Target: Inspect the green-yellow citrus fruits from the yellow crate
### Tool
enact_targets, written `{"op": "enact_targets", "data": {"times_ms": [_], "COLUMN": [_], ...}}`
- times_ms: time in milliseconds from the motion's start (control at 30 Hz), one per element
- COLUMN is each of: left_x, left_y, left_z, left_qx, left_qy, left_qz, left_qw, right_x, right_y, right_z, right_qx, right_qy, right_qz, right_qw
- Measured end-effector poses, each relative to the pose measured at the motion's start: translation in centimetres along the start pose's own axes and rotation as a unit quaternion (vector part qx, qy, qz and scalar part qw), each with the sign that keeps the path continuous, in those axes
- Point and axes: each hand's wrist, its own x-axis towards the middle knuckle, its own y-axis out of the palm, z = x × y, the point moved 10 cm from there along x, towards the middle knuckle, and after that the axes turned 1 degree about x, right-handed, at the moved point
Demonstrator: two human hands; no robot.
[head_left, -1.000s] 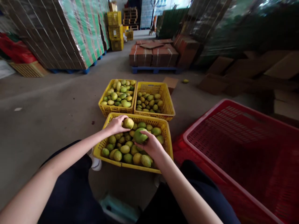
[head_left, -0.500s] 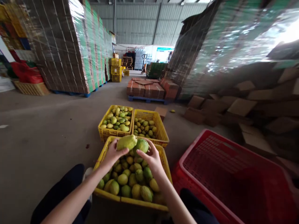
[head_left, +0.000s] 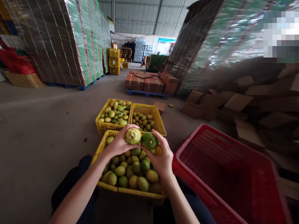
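Observation:
My left hand (head_left: 120,141) is closed around a yellow-green lemon (head_left: 132,136), whose knobbed end faces me. Close beside it, my right hand (head_left: 164,155) grips a dark green lemon (head_left: 149,141), also end-on. Both hands are raised over the near yellow crate (head_left: 140,193), where many green and yellow lemons (head_left: 120,171) lie loose. Thumbs and fingertips of the two hands nearly meet under the fruit. My forearms cover parts of the crate's sides.
Behind the near crate stand a left yellow crate (head_left: 102,124) and a right yellow crate (head_left: 161,123), both holding lemons. A large red crate (head_left: 193,140) is at my right. Flattened cartons (head_left: 238,102) lie beyond it. Strapped cardboard (head_left: 153,84) rests on a blue pallet (head_left: 147,94).
Both lemons have been turned so their ends face me. My hands have shifted slightly right and up, and the view has tilted a little downward.

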Motion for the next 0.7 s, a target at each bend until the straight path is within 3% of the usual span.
{"op": "enact_targets", "data": {"times_ms": [133,333,500,700], "left_x": [0.3,-0.8,-2.2,-2.6], "left_y": [0.1,-1.1,-2.4,-2.9], "left_z": [0.1,0.3,-0.4,-0.7], "left_qx": [-0.005,0.077,0.218,0.280], "left_qy": [0.020,0.046,0.071,0.076], "left_qz": [0.008,0.016,-0.007,-0.029], "left_qw": [1.000,0.996,0.973,0.957], "right_x": [0.3,0.1,-0.5,-0.6], "right_y": [-0.3,1.5,2.8,2.5], "right_z": [1.6,1.3,1.3,2.3], "right_qx": [-0.065,-0.059,-0.044,-0.036], "right_qy": [-0.078,-0.104,-0.096,-0.123], "right_qz": [-0.018,0.027,0.069,0.014], "right_qw": [0.995,0.992,0.992,0.992]}}
